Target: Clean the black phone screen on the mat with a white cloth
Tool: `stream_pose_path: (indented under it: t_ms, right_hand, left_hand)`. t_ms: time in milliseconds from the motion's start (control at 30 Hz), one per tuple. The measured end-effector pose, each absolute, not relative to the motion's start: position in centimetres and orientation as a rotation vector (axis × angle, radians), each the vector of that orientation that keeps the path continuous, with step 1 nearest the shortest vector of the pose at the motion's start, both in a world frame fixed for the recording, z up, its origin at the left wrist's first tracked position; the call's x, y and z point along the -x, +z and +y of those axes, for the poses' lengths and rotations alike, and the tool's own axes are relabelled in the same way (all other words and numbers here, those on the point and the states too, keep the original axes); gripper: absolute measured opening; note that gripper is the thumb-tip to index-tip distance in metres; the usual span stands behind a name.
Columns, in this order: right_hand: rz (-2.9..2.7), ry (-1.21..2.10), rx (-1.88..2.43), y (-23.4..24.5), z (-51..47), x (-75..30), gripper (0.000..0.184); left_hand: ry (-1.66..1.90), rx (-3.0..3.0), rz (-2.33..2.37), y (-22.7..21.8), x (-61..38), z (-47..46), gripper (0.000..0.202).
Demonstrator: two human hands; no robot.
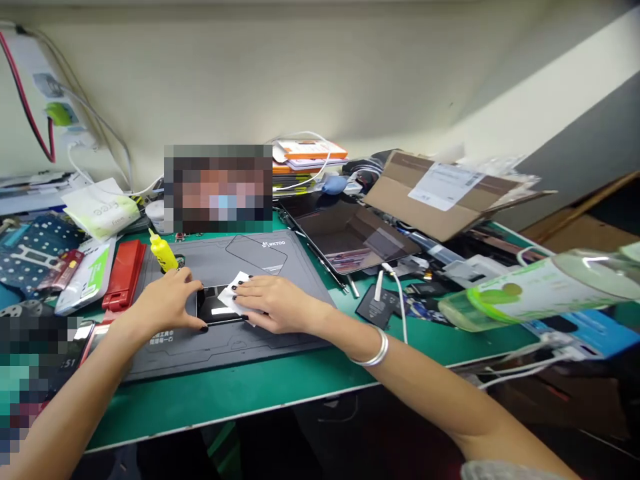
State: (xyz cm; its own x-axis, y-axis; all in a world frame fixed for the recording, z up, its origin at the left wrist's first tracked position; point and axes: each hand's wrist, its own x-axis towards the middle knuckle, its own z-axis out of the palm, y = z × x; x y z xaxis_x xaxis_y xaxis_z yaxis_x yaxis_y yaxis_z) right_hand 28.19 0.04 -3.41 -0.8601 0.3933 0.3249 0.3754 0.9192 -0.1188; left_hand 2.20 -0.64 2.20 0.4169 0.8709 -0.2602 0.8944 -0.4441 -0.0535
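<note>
As a person bends over the cluttered green worktop, a grey repair mat lies across it, with a black-screened phone flat near the mat's middle. The left hand steadies the phone's left end with relaxed, unclenched fingers. The right hand lies flat, its fingertips pressing a small white sheet against the glass without gripping it. Such light, even pressure from both sides suits delicate work.
</note>
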Motion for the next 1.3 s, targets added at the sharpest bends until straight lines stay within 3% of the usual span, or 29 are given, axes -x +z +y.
stream_pose_path:
  t_ms: [300,400,800,1100,1300]
  right_hand:
    - [-2.784,0.133,0.576,-2.7,-1.3,-28.8,0.038]
    - [-2.731,0.142,0.73,-2.6,-1.5,-30.0,0.032]
    - [-2.604,0.081,0.687,-2.6,-1.4,-31.3,0.02]
    - [-2.661,0.042,0.827,-3.0,-1.5,-31.2,0.033]
    - [-2.665,0.032,0.829,-2.7,-1.7,-31.5,0.03]
  left_hand:
    - [-0.131,-2.713,1.486,0.0,-0.4,-0.8,0.069]
    - [-0.133,-2.732,1.472,0.1,-0.6,-0.9,0.069]
    - [-0.237,-2.686,1.554,0.4,-1.2,-1.9,0.066]
    - [-0.295,-2.678,1.678,0.3,-2.6,-3.2,0.064]
    - [-0.268,-2.69,1.658,0.5,-2.7,-3.1,0.064]
